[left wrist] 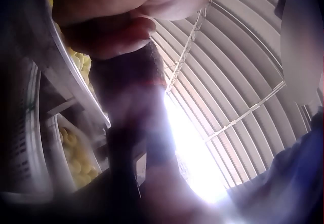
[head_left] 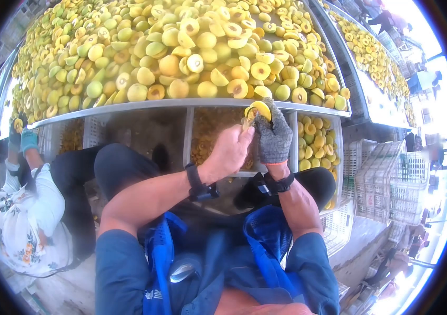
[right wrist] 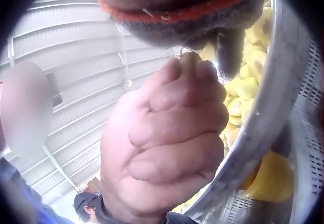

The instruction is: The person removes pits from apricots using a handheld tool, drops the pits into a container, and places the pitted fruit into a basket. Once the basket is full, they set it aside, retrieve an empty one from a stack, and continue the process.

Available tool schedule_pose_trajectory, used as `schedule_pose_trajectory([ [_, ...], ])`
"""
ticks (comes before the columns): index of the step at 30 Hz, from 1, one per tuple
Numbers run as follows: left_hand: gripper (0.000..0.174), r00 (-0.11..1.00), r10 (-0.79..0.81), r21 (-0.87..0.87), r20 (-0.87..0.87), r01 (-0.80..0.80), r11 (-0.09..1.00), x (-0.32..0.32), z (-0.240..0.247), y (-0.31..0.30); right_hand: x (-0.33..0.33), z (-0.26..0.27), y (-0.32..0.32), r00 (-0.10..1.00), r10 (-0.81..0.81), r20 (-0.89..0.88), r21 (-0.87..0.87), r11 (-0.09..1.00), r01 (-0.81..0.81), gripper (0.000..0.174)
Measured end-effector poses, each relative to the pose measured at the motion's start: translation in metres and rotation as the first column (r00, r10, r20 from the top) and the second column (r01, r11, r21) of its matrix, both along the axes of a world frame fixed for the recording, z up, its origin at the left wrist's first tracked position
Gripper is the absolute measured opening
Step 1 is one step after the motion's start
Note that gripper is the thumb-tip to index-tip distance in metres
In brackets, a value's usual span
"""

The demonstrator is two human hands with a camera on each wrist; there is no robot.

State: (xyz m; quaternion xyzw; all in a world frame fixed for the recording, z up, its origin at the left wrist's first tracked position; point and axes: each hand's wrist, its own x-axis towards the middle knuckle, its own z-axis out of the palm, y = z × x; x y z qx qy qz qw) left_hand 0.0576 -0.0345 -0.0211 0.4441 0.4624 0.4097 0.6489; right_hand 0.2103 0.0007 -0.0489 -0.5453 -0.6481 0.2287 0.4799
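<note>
My bare left hand (head_left: 229,151) grips the pale handle (head_left: 248,123) of a small tool with a thin curved blade. Its fingers (right wrist: 174,117) are curled in a fist, seen in the right wrist view. My right hand (head_left: 276,137), in a grey knit glove with an orange cuff, holds a yellow peach half (head_left: 261,109) between thumb and fingers. The blade lies against the cut face of that half, and the hands meet just past the table's near edge. In the left wrist view the glove (left wrist: 129,67) shows dark behind my left fingers.
Halved peaches, several with stones, heap the metal-rimmed table (head_left: 129,106). Below its edge are a bin (head_left: 202,134) of brownish scraps and a bin of peach halves (head_left: 318,140). White plastic crates (head_left: 386,181) stack at right. Another person (head_left: 32,226) works at left.
</note>
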Motion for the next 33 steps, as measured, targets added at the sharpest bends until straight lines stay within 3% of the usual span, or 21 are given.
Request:
schedule_pose_trajectory([
  [2, 0.036, 0.987, -0.018, -0.139, 0.159, 0.041, 0.989, 0.000, 0.007, -0.001, 0.001, -0.003, 0.000, 1.000, -0.004, -0.014, 0.005, 1.000, 0.004, 0.043],
  [5, 0.037, 0.991, -0.042, -0.115, 0.128, 0.057, 0.992, 0.002, 0.004, 0.000, 0.001, 0.013, -0.001, 1.000, 0.010, 0.020, 0.018, 1.000, -0.010, 0.043],
  [7, 0.037, 0.997, -0.049, -0.003, -0.058, 0.049, 0.999, 0.005, -0.002, 0.002, 0.004, 0.020, -0.001, 0.999, 0.035, 0.039, 0.013, 0.999, -0.036, 0.043],
  [9, 0.037, 0.989, -0.045, 0.058, -0.138, 0.053, 0.997, 0.007, -0.004, 0.003, 0.009, 0.022, 0.000, 0.997, 0.072, 0.038, 0.000, 0.997, -0.072, 0.042],
  [12, 0.036, 0.995, -0.059, 0.024, -0.082, 0.061, 0.998, 0.006, 0.002, 0.002, 0.009, 0.023, 0.001, 0.998, 0.053, 0.027, -0.011, 0.999, -0.052, 0.042],
  [20, 0.035, 0.970, -0.108, -0.290, 0.218, 0.170, 0.942, -0.001, 0.018, 0.002, 0.018, 0.009, 0.007, 0.996, 0.093, -0.014, -0.044, 0.995, -0.093, 0.043],
  [21, 0.035, 0.967, -0.126, -0.289, 0.220, 0.188, 0.939, -0.002, 0.019, 0.003, 0.018, 0.014, 0.006, 0.995, 0.095, -0.024, -0.071, 0.993, -0.096, 0.044],
  [24, 0.034, 0.962, -0.171, -0.290, 0.213, 0.230, 0.929, -0.007, 0.019, 0.006, 0.024, 0.038, 0.005, 0.970, 0.158, 0.187, -0.022, 0.987, -0.156, 0.046],
  [27, 0.035, 0.953, -0.183, -0.320, 0.240, 0.255, 0.912, -0.010, 0.022, 0.007, 0.023, 0.034, 0.004, 0.980, 0.148, 0.136, 0.040, 0.987, -0.155, 0.045],
  [30, 0.036, 0.937, -0.148, -0.385, 0.315, 0.269, 0.883, -0.012, 0.025, 0.008, 0.019, 0.013, 0.007, 0.992, 0.082, 0.098, 0.009, 0.996, -0.084, 0.045],
  [33, 0.038, 0.933, -0.172, -0.397, 0.315, 0.294, 0.869, -0.014, 0.023, 0.008, 0.024, 0.026, 0.007, 0.985, 0.145, 0.092, -0.099, 0.986, -0.135, 0.045],
])
